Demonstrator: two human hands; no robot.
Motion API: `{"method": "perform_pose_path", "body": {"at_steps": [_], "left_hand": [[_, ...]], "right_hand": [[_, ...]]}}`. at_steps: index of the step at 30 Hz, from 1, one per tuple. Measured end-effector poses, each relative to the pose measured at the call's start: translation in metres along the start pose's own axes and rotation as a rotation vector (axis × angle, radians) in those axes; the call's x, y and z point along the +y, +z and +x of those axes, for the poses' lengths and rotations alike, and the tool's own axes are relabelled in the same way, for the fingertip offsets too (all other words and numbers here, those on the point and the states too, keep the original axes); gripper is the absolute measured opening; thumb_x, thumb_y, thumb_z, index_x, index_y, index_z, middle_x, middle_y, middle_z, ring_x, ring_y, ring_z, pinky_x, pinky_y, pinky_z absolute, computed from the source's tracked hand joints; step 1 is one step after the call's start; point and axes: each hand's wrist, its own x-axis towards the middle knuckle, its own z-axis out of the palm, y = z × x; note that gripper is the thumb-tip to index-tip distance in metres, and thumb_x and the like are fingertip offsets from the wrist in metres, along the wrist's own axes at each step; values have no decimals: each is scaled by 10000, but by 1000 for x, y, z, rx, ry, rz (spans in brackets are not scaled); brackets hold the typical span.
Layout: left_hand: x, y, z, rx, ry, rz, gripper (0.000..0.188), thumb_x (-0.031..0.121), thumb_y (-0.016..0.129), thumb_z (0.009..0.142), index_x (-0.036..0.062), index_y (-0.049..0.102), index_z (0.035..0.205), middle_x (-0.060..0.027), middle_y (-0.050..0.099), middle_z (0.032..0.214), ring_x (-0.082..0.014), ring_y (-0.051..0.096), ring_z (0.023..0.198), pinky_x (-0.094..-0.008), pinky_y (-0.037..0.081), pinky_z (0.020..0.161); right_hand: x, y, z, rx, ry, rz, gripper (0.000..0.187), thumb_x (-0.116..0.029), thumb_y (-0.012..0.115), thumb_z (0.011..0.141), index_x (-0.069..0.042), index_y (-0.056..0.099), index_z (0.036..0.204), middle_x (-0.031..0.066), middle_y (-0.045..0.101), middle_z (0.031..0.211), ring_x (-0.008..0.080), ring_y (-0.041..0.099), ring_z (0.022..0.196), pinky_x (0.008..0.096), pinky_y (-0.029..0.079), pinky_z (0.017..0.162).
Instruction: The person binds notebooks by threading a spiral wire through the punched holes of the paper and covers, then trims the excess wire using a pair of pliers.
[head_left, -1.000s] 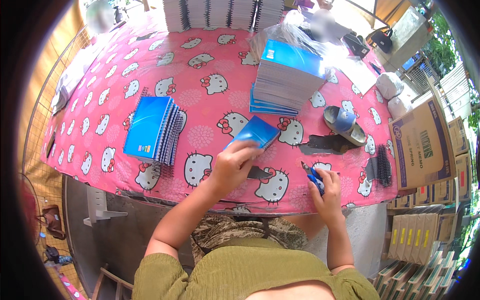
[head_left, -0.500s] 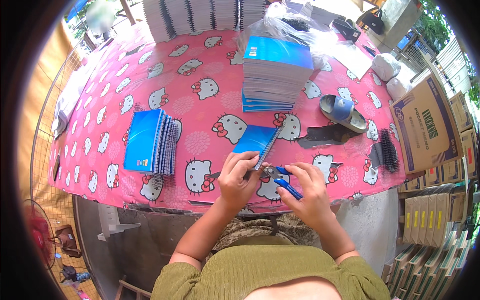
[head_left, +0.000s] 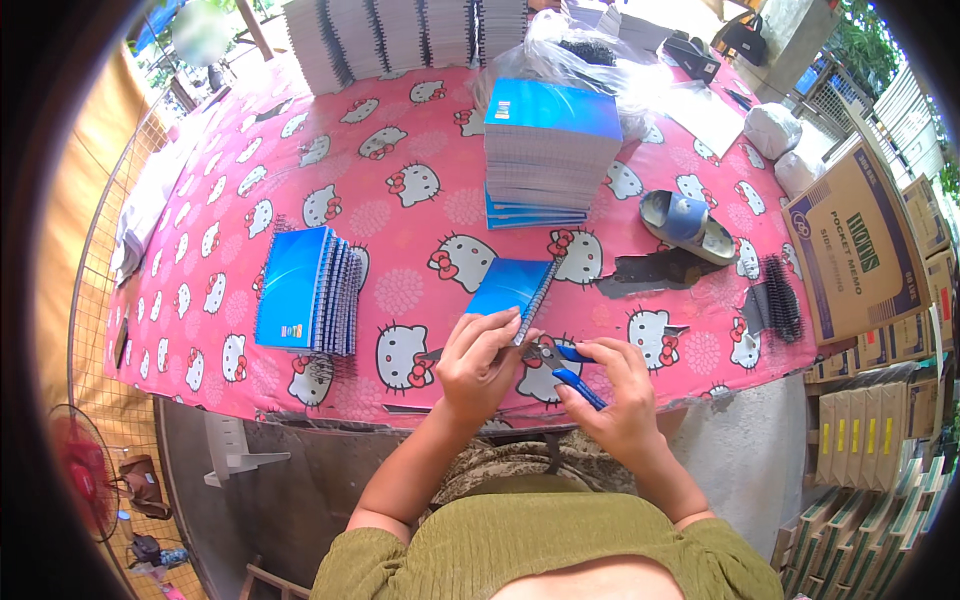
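A small blue spiral notebook (head_left: 512, 285) is gripped at its near end by my left hand (head_left: 478, 365), its fingers closed on the cover and coil. The wire coil runs along the notebook's right side. My right hand (head_left: 618, 392) holds a pair of pliers (head_left: 572, 378) with blue handles, which stand apart. The metal jaws are at the coil's near end, beside my left fingertips; whether they bite on the wire is too small to tell. To the left lies a pile of similar blue spiral notebooks (head_left: 292, 288).
Beyond my hands stands a tall stack of blue-covered pads (head_left: 552, 150), with a plastic bag (head_left: 545, 55) behind it. A slipper (head_left: 688, 225) and a bundle of black coils (head_left: 780, 300) lie right on the pink tablecloth (head_left: 400, 240). Cardboard boxes (head_left: 855, 250) stand beyond the right edge.
The whole view has shifted slightly. My hands keep nearly the same pose, with the plier jaws still at the coil's near end.
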Motion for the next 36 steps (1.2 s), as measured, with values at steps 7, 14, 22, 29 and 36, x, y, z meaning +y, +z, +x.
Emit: {"method": "perform_pose_path", "body": {"at_steps": [7, 14, 22, 29, 36], "left_hand": [[-4, -4, 1, -35, 91, 18, 302, -95, 794, 622, -12, 671, 885, -150, 700, 930, -252, 673, 798, -350, 543, 696], [12, -44, 42, -52, 133, 20, 255, -57, 750, 704, -9, 663, 938, -131, 694, 946, -264, 664, 823, -363, 529, 752], [29, -194, 161, 75, 164, 467, 114, 104, 631, 898, -8, 627, 915, -72, 614, 779, -145, 567, 688, -258, 453, 630], [-97, -185, 173, -857, -106, 561, 322, 277, 470, 984, -15, 606, 987, -185, 600, 965, -317, 553, 975, -418, 441, 857], [-115, -182, 148, -815, -178, 468, 350, 275, 422, 998, 11, 635, 1085, -161, 662, 1074, -303, 575, 1064, -405, 382, 982]], "right_hand": [[20, 2, 8, -314, 500, 775, 311, -164, 692, 834, 44, 612, 1051, 173, 657, 932, 282, 658, 829, 340, 523, 757], [10, -16, 16, -294, 492, 817, 288, -142, 674, 862, 40, 618, 1078, 155, 681, 978, 229, 668, 865, 342, 533, 779], [96, -39, -13, 18, 252, -363, 461, -218, 729, 779, -25, 606, 1179, 181, 480, 1354, 358, 455, 1248, 578, 232, 1089], [93, -28, -14, 265, 220, -339, 384, -175, 717, 803, 2, 621, 1130, 178, 434, 1411, 369, 417, 1283, 513, 283, 1078], [94, -34, -15, 312, 259, -264, 263, -105, 688, 826, 4, 639, 1061, 172, 444, 1407, 356, 443, 1257, 430, 391, 1006]]}}
